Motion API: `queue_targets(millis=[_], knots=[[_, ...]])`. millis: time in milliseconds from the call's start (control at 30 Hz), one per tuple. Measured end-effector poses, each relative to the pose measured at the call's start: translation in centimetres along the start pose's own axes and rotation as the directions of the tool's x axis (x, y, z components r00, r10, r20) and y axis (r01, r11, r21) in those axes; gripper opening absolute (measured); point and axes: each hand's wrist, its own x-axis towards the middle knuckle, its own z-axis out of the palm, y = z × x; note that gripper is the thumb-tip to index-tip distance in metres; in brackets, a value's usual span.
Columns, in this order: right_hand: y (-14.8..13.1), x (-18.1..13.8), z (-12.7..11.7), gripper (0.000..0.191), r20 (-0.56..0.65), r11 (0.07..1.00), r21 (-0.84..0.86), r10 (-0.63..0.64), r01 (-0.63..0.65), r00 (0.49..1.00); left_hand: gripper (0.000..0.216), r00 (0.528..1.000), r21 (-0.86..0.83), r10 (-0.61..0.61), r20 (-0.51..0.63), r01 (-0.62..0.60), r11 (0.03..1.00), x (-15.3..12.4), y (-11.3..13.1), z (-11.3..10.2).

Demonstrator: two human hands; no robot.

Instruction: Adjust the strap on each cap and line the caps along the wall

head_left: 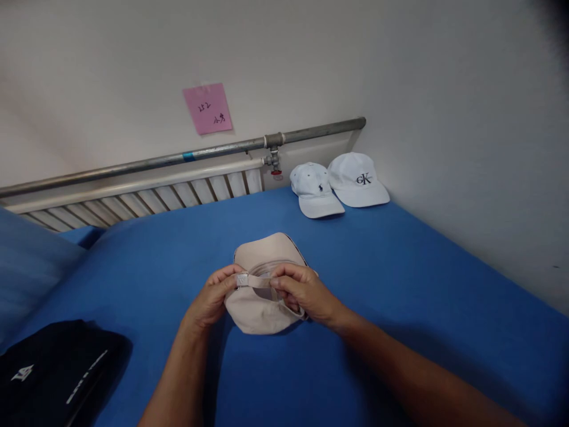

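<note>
A beige baseball cap [262,314] is upside down over the blue surface, its brim pointing away from me and its back strap towards me. At the strap's metal buckle [242,279], my left hand [213,296] pinches with thumb and fingers. My right hand [306,292] grips the free part of the adjustment strap [260,281] between thumb and forefinger, a little right of the buckle. The strap runs taut between the two hands. Its tip is hidden behind my right fingers.
Two white caps, one with a small rider logo [311,184] and one with "CK" letters [355,178], sit at the far right corner. Dark fabric with white lettering [53,362] lies front left. A radiator [195,193] and metal pipe [155,163] line the back wall, below a pink note [207,110].
</note>
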Motion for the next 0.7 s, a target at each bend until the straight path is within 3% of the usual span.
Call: queue_targets(millis=[233, 467, 600, 700], knots=[[0.05, 0.07, 0.11, 0.011, -0.045, 1.0, -0.005, 0.021, -0.022, 0.999, 0.032, 0.999, 0.046, 0.035, 0.002, -0.035, 0.998, -0.09, -0.35, -0.22], [-0.39, -0.22, 0.28, 0.009, -0.105, 0.995, -0.094, 0.016, -0.026, 0.994, 0.024, 1.0, 0.067, -0.007, 0.002, 0.007, 0.998, -0.15, -0.18, 0.02], [-0.52, -0.42, 0.1, 0.005, -0.111, 0.981, -0.184, -0.073, 0.052, 0.991, 0.02, 1.0, 0.106, -0.021, 0.013, 0.02, 0.994, -0.11, -0.18, 0.12], [-0.78, -0.58, -0.18, 0.02, -0.057, 0.904, -0.343, -0.289, 0.253, 0.956, 0.021, 0.999, 0.129, -0.025, 0.022, 0.022, 0.991, -0.11, -0.21, 0.11]])
